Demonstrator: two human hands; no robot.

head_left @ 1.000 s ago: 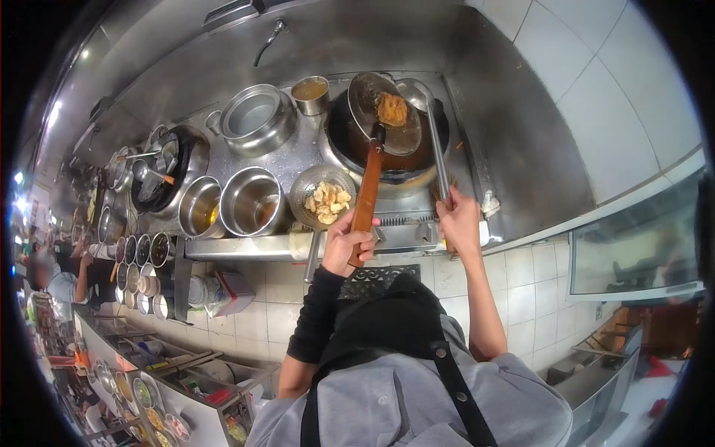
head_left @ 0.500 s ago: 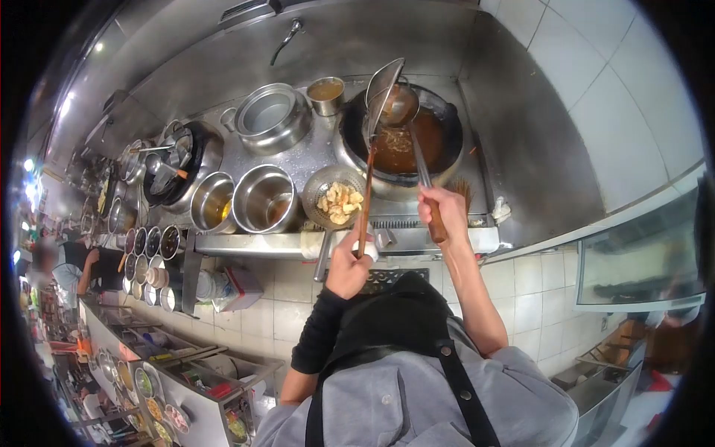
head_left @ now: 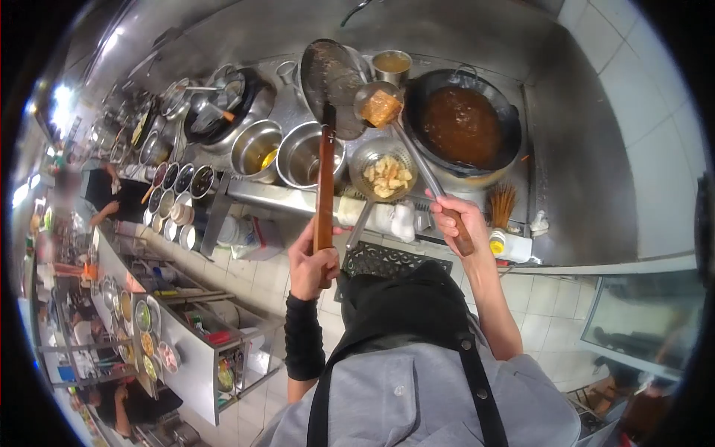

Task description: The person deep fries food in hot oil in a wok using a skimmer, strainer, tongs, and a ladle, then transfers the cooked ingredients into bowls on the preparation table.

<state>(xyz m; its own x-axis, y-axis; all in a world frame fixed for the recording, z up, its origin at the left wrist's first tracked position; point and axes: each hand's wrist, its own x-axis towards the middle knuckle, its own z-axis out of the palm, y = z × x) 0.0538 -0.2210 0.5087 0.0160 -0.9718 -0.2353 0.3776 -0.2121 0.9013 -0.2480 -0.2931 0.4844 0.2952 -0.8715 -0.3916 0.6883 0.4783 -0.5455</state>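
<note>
My left hand [head_left: 311, 261] is closed round the wooden handle of a wide skimmer [head_left: 331, 71], whose dark, wet-looking face is tilted up over the pots. In my right hand [head_left: 456, 223] is a ladle [head_left: 424, 165] with a wooden grip. Its bowl carries a chunky brown piece of food [head_left: 380, 109] and hangs just left of the wok, beside the skimmer's edge. Brown liquid [head_left: 462, 128] fills much of the black wok [head_left: 510, 119]. Below the ladle bowl, a perforated strainer [head_left: 359, 155] holds several pale yellow food pieces [head_left: 389, 176].
Two steel pots [head_left: 257, 153] stand left of the strainer. A small pot of liquid [head_left: 392, 65] sits behind the ladle. Near the front edge are a bamboo brush [head_left: 502, 205] and a white cloth [head_left: 402, 222]. Sauce containers [head_left: 201, 181] and other people are at the left.
Both tools have moved left, away from over the wok. The skimmer's face has turned toward me, and the ladle's brown piece is now visible. The camera view has shifted.
</note>
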